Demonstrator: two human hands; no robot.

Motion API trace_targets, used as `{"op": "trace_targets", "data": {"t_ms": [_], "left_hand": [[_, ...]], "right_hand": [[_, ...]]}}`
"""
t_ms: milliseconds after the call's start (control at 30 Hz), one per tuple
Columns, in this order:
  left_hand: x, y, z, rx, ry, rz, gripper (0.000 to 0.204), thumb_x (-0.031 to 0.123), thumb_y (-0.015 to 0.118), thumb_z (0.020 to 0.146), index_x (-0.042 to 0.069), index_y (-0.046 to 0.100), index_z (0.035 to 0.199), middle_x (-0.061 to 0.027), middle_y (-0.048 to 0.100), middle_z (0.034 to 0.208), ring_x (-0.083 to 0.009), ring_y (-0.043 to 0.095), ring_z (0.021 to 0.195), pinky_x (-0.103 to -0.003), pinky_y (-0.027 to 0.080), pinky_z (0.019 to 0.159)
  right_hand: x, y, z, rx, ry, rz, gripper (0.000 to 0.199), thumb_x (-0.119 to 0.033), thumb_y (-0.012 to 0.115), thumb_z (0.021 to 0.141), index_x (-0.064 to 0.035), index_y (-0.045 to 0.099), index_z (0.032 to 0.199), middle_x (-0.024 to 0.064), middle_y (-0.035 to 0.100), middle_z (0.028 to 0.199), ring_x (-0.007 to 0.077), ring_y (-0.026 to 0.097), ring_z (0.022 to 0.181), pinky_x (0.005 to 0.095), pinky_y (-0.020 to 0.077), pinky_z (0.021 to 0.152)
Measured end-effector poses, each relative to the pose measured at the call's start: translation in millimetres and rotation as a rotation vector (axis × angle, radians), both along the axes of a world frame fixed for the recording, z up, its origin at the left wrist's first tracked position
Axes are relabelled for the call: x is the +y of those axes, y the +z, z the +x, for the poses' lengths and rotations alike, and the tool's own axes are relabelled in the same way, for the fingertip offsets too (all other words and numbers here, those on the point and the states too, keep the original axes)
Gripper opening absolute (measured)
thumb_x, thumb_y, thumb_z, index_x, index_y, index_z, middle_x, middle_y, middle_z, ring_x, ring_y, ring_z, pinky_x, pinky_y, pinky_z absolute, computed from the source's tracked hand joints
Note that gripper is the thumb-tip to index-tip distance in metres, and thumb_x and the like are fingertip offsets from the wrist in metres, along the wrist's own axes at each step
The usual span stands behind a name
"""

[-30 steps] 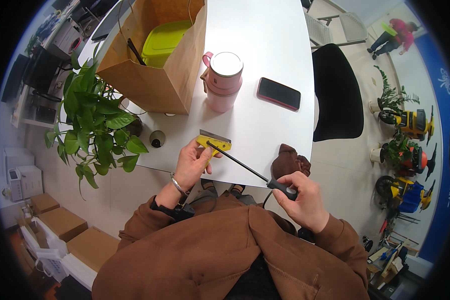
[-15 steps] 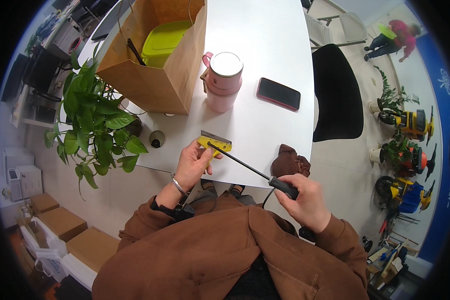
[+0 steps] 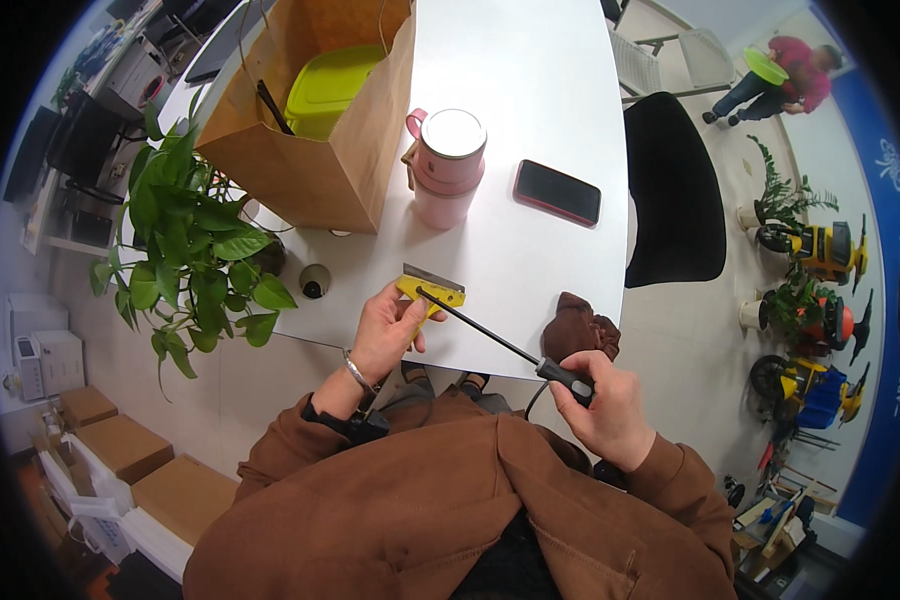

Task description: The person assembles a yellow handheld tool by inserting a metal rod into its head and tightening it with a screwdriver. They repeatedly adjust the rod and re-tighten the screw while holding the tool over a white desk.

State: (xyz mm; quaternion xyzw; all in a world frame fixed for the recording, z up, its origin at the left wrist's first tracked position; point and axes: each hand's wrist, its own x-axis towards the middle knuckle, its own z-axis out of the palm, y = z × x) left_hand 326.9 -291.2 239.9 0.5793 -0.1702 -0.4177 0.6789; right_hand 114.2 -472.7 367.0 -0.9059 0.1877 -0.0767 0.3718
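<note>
My left hand [image 3: 382, 327] pinches a yellow scraper [image 3: 442, 291] with a straight metal blade along its far edge, just above the near edge of the table. A screwdriver [image 3: 492, 336] with a dark grey handle and black shaft is gripped by my right hand [image 3: 613, 408]. Its shaft slants leftward and its tip meets the scraper's yellow body near my left thumb. Whether the tip sits in a screw is too small to tell. Beside the screwdriver handle, a crumpled brown cloth item [image 3: 576, 328] lies on the table.
On the white table [image 3: 515, 90] stand a pink bottle [image 3: 446, 175] and a paper bag [image 3: 315, 180] holding a lime-green box [image 3: 332, 85]. A phone [image 3: 558, 192] lies to the right. A leafy plant [image 3: 195, 240] and small cup [image 3: 314, 280] are left. A black chair [image 3: 675, 190] adjoins the table.
My right fingers have shifted their hold on the screwdriver handle, which looks slightly turned. The scraper stays nearly in place. At the far right, the other person has changed pose.
</note>
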Motion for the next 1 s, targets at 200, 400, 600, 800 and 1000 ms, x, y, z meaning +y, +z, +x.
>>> {"op": "trace_targets", "data": {"t_ms": [200, 400, 600, 800, 1000], "left_hand": [[0.1, -1.6, -0.5, -0.012, 0.029, -0.014, 0.023, 0.014, 0.051, 0.102, 0.000, 0.054, 0.120, -0.0103, 0.069, 0.107, -0.0118, 0.068, 0.087, -0.021, 0.051, 0.049], [0.4, -1.4, 2.0, -0.072, 0.052, 0.046, 0.023, 0.016, 0.050, 0.103, 0.003, 0.047, 0.120, -0.0127, 0.071, 0.101, -0.0096, 0.062, 0.059, -0.019, 0.045, 0.044], [-0.2, 3.9, 4.4, -0.099, 0.102, 0.046, 0.024, 0.016, 0.052, 0.102, 0.003, 0.042, 0.119, -0.0139, 0.072, 0.096, -0.0101, 0.058, 0.050, -0.020, 0.042, 0.043], [-1.3, 7.0, 0.2, -0.131, 0.114, 0.087, 0.024, 0.016, 0.055, 0.100, 0.002, 0.046, 0.117, -0.0123, 0.072, 0.094, -0.0117, 0.061, 0.052, -0.021, 0.042, 0.044], [-3.1, 8.1, -2.0, -0.182, 0.124, 0.095, 0.022, 0.013, 0.055, 0.099, 0.003, 0.048, 0.117, -0.0100, 0.071, 0.088, -0.0117, 0.062, 0.053, -0.022, 0.043, 0.044]], "right_hand": [[-1.1, -0.6, -4.1, 0.007, -0.041, -0.045, 0.025, -0.005, 0.075, 0.079, 0.0011, 0.060, 0.098, 0.0130, 0.067, 0.077, 0.0215, 0.067, 0.066, 0.0302, 0.0518, 0.059], [4.5, -18.4, -6.9, 0.055, -0.195, 0.207, 0.022, -0.014, 0.074, 0.083, 0.0005, 0.062, 0.095, 0.0106, 0.068, 0.073, 0.0175, 0.068, 0.066, 0.0305, 0.0516, 0.058], [3.5, -30.9, -11.4, 0.255, -0.122, 0.320, 0.021, -0.018, 0.071, 0.087, 0.0014, 0.064, 0.092, 0.0096, 0.068, 0.072, 0.0146, 0.064, 0.061, 0.0291, 0.0500, 0.056], [9.4, -35.0, -10.6, 0.157, -0.096, 0.311, 0.020, -0.018, 0.068, 0.088, 0.0008, 0.065, 0.092, 0.0082, 0.064, 0.063, 0.0151, 0.059, 0.049, 0.0295, 0.0469, 0.050], [7.2, -32.8, -8.3, 0.166, -0.074, 0.268, 0.020, -0.018, 0.068, 0.086, 0.0012, 0.066, 0.093, 0.0098, 0.064, 0.063, 0.0161, 0.059, 0.049, 0.0303, 0.0463, 0.049]]}}
